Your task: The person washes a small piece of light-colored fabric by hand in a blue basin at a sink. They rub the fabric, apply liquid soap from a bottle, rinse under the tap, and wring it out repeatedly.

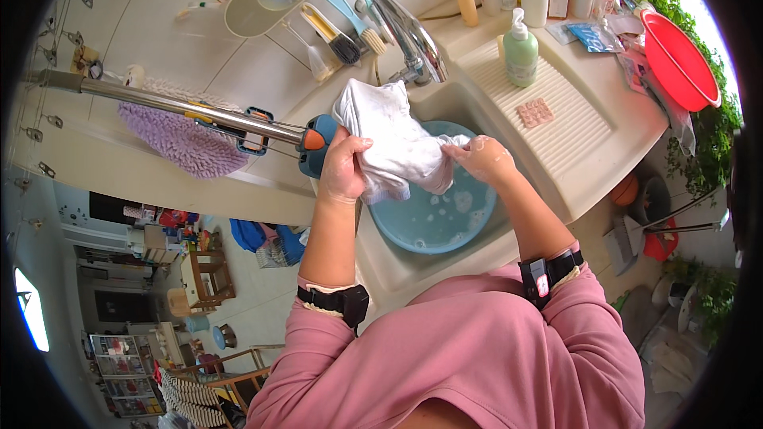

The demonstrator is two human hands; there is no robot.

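Note:
A wet white cloth garment (401, 139) is stretched between my two hands above a blue basin (437, 230). My left hand (343, 165) grips its left side, thumb on top. With bent fingers, my right hand (482, 159) pinches a bunched end at the right, and suds cling to its back. Soapy water with patches of foam fills the basin, which sits in the sink (509, 248). Behind the garment rises a chrome faucet (405, 32). What kind of garment it is I cannot make out.
Right of the sink, a green pump bottle (520, 56) and a pink soap pad (535, 113) stand on the ribbed washboard (572, 115). A mop (191, 115) with a metal pole lies at the left, its head end near my left hand. A red basin (679, 59) leans at the far right.

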